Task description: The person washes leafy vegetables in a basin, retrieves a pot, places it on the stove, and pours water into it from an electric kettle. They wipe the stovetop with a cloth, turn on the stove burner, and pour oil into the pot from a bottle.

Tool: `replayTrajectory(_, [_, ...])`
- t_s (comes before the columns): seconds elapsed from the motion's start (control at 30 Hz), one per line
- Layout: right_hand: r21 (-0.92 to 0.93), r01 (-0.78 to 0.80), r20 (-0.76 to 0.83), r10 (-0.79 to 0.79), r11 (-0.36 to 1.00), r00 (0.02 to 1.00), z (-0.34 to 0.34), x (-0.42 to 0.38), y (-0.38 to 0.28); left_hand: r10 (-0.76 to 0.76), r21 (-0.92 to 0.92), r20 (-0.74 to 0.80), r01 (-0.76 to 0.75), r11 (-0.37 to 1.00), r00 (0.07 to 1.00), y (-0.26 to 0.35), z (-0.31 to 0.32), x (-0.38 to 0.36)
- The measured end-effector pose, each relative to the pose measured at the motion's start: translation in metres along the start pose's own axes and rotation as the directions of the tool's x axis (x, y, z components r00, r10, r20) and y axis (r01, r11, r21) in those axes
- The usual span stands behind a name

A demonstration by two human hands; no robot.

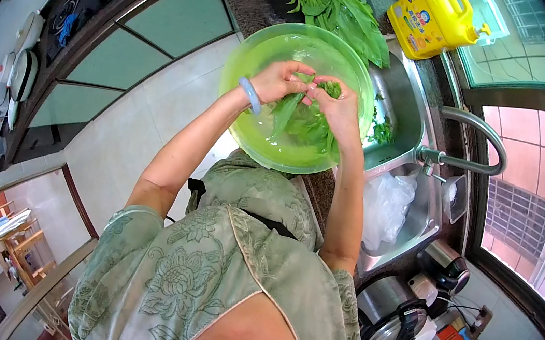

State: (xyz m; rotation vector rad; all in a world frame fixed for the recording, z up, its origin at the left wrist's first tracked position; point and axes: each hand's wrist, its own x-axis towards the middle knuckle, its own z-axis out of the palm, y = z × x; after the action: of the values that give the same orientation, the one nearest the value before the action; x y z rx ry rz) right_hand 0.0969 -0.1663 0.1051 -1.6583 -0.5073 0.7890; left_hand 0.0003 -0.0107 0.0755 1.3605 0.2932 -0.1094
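Note:
Over a green plastic basin (242, 140), both of my hands meet with fingertips close together. My left hand (281, 82), with a pale bangle at the wrist, pinches a leafy green (285, 112) that hangs down into the basin. Pressed round the stem end of the greens is my right hand (337, 110), its thumb near the left fingertips. More green leaves (312, 130) lie in the basin below. A large bunch of leafy greens (347, 18) rests on the counter behind the basin's rim.
A steel sink (405, 94) with leaf scraps (381, 131) and a curved faucet (491, 133) stands at the right. A plastic bag (386, 209) lies in the second bowl. Behind stands a yellow jug (431, 19). A cooker (391, 316) is lower right.

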Motion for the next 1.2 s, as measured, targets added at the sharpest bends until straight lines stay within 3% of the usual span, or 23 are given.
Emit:
replayTrajectory(0.07, [0.021, 0.002, 0.000, -0.002, 1.000, 1.000, 0.005, 0.007, 0.008, -0.002, 0.021, -0.014, 0.002, 1.000, 1.000, -0.005, -0.001, -0.001])
replayTrajectory(0.13, [0.043, 0.002, 0.000, -0.002, 0.999, 1.000, 0.008, 0.011, 0.015, 0.109, 0.016, -0.054, -0.108, 0.994, 0.993, -0.017, -0.004, 0.001])
replayTrajectory(0.17, [-0.050, -0.024, -0.020, 0.023, 0.998, 1.000, 0.008, 0.013, 0.018, 0.108, 0.012, -0.060, -0.107, 0.994, 0.992, -0.023, -0.006, 0.003])
replayTrajectory(0.23, [-0.144, -0.053, -0.040, 0.047, 0.988, 0.998, 0.009, 0.016, 0.022, 0.291, 0.150, -0.221, -0.263, 0.953, 0.931, -0.021, -0.006, 0.005])
replayTrajectory(0.37, [-0.196, 0.023, 0.023, -0.019, 0.980, 1.000, 0.014, 0.017, 0.026, 0.268, 0.252, -0.204, -0.214, 0.944, 0.942, -0.019, -0.019, 0.011])
replayTrajectory(0.43, [-0.222, 0.036, 0.057, -0.024, 0.974, 0.998, 0.015, 0.019, 0.029, 0.147, 0.239, -0.206, -0.096, 0.966, 0.967, -0.014, -0.020, 0.011])
replayTrajectory(0.53, [-0.324, 0.034, 0.078, -0.009, 0.946, 0.997, 0.014, 0.023, 0.036, 0.120, 0.265, -0.178, -0.070, 0.962, 0.977, -0.020, -0.026, 0.013])
replayTrajectory(0.6, [-0.476, 0.176, 0.144, -0.121, 0.861, 0.982, 0.014, 0.023, 0.035, 0.130, 0.244, -0.178, -0.084, 0.966, 0.975, -0.027, -0.026, 0.015])
replayTrajectory(0.7, [-0.520, 0.219, 0.192, -0.137, 0.826, 0.972, 0.014, 0.019, 0.026, 0.140, 0.192, -0.168, -0.107, 0.975, 0.976, -0.035, -0.028, 0.015])
replayTrajectory(1.03, [-0.541, 0.163, 0.251, -0.027, 0.825, 0.968, 0.017, 0.038, 0.043, 0.148, 0.123, -0.089, -0.136, 0.983, 0.985, -0.060, -0.042, 0.027])
replayTrajectory(1.1, [-0.686, 0.192, 0.172, -0.100, 0.702, 0.980, 0.018, 0.046, 0.060, 0.105, 0.064, -0.089, -0.099, 0.993, 0.990, -0.063, -0.046, 0.031])
replayTrajectory(1.2, [-0.736, 0.151, 0.131, -0.080, 0.660, 0.988, 0.016, 0.055, 0.079, 0.061, -0.005, -0.093, -0.062, 0.998, 0.994, -0.062, -0.049, 0.030])
